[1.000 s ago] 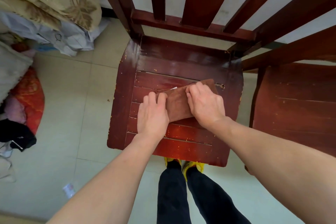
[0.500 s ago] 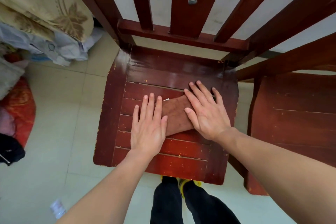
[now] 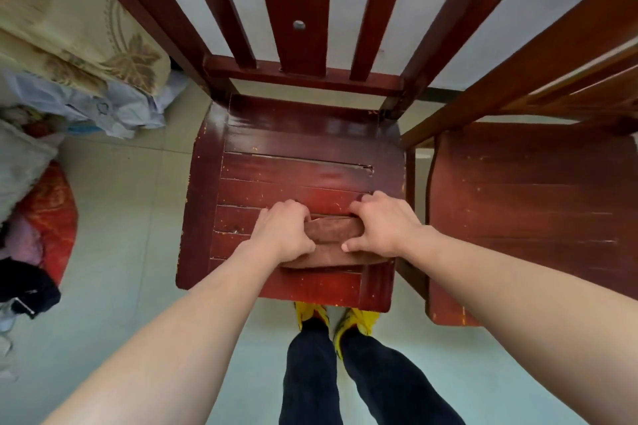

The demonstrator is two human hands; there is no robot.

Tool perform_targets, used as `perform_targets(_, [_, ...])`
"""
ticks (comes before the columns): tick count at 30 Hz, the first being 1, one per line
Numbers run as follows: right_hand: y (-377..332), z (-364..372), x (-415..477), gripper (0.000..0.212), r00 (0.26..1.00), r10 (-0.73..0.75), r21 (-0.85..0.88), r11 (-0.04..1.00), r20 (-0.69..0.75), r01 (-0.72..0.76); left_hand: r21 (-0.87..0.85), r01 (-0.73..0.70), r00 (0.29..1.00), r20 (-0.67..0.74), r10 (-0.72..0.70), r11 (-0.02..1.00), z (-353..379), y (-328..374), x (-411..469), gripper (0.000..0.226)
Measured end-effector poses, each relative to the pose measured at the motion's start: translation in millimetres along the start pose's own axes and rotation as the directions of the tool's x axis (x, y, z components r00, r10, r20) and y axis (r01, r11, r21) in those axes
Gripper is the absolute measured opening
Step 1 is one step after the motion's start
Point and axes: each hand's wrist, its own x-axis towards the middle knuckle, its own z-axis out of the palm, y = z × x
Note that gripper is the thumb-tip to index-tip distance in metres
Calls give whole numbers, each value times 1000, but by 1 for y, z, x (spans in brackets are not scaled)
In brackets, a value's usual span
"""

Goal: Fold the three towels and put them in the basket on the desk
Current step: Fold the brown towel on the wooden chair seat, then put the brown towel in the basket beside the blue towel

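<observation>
**Folded brown towel (image 3: 333, 229) gripped at both ends**

The left hand (image 3: 286, 235) reaches in from the near left. Its fingers curl over the far edge of the towel's left end, and the thumb is on the near side. The right hand (image 3: 383, 224) clasps the right end in the same way. The towel lies between both hands, on the near part of the red wooden chair seat (image 3: 293, 169).

Both forearms (image 3: 193, 321) are bare from the frame's edge down to the left hand (image 3: 286, 231) and right hand (image 3: 383, 224). The legs wear black trousers (image 3: 310, 373); the feet wear bright yellow shoes (image 3: 360, 317) with dark streaks.
</observation>
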Motion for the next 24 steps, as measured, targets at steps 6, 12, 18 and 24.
perform_targets(6, [4, 0, -87, 56, 998, 68, 26, 997, -6, -67, 5, -100, 995, 29, 100, 995, 2, 39, -61, 28])
perform_targets(12, [-2, -11, -196, 45, 965, 263, 347, 904, 11, -250, -179, -179, 975, 96, 199, 967, -19, 74, -134, 26])
perform_targets(18, [-29, -19, -316, 41, 857, 514, 666, 653, -39, -361, -166, -400, 897, 133, 422, 901, -50, 115, -203, 19])
perform_targets(24, [-72, 16, -418, 36, 675, 738, 931, 245, 1, -269, -45, -610, 753, 277, 597, 791, -57, 163, -263, 12])
